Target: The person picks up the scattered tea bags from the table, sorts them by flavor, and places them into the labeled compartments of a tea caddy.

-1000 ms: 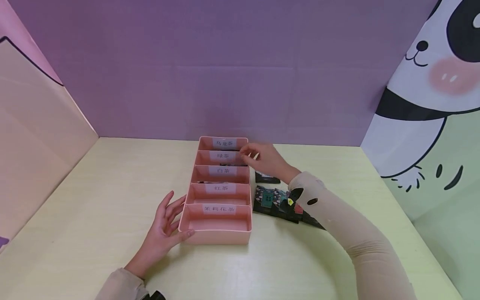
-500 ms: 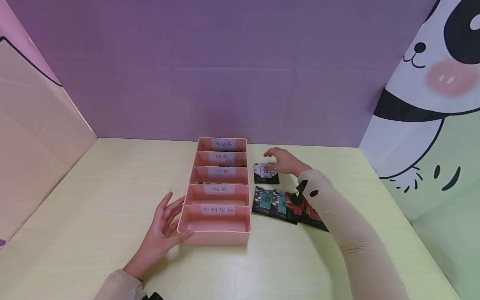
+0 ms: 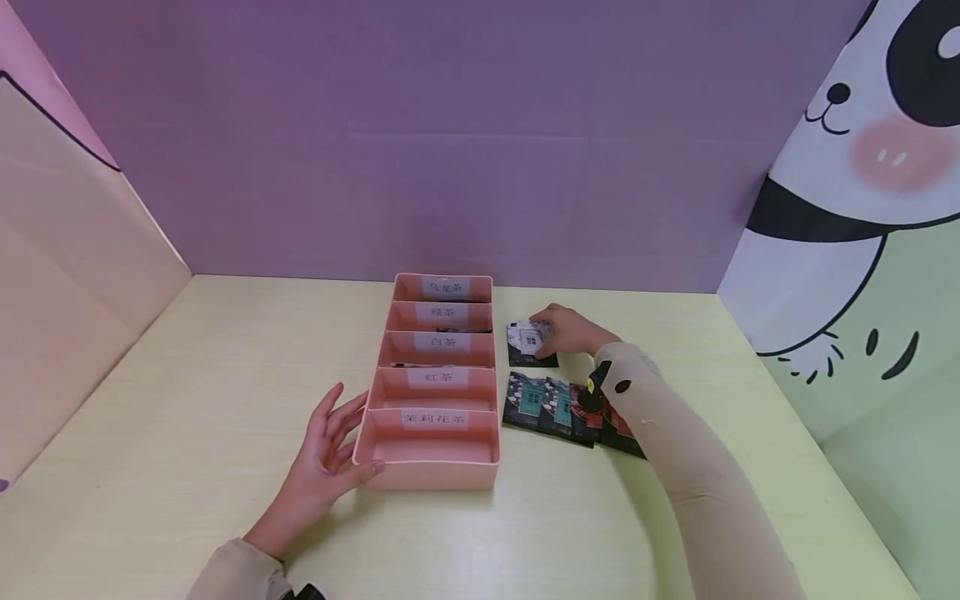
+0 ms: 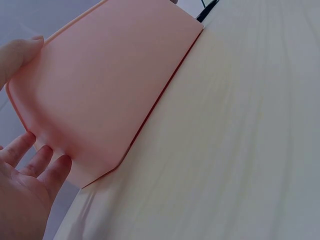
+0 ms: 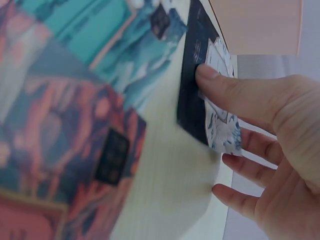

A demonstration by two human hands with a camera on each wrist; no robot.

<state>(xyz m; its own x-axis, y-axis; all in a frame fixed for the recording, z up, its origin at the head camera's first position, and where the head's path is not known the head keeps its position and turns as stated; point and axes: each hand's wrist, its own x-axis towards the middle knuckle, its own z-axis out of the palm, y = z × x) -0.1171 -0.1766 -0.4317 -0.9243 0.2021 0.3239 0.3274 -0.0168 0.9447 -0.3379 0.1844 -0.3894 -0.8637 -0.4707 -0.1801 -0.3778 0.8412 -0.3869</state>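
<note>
A long pink box [image 3: 457,477] with labelled compartments stands on the table. My left hand [image 3: 327,458] rests at its near left corner, thumb on the front rim and relaxed, spread fingers against the side, as the left wrist view shows too. Right of the box lies a black and white tea packet [image 3: 523,342]. My right hand [image 3: 572,331] pinches its right edge; in the right wrist view the thumb [image 5: 220,82] presses on its printed face while the fingers curl at the far edge. Thin dark packet edges show in the white tea compartment [image 3: 450,350] and the green tea one.
Several overlapping tea packets with green and red labels [image 3: 558,410] lie on the table beside the box, below the right forearm. A purple backdrop [image 3: 465,167] rises behind the table [image 3: 225,375], with printed panels at both sides.
My right hand has left the box's back compartments, moved right and come down onto the black and white tea packet, taking hold of its edge. The left hand stays at the box corner.
</note>
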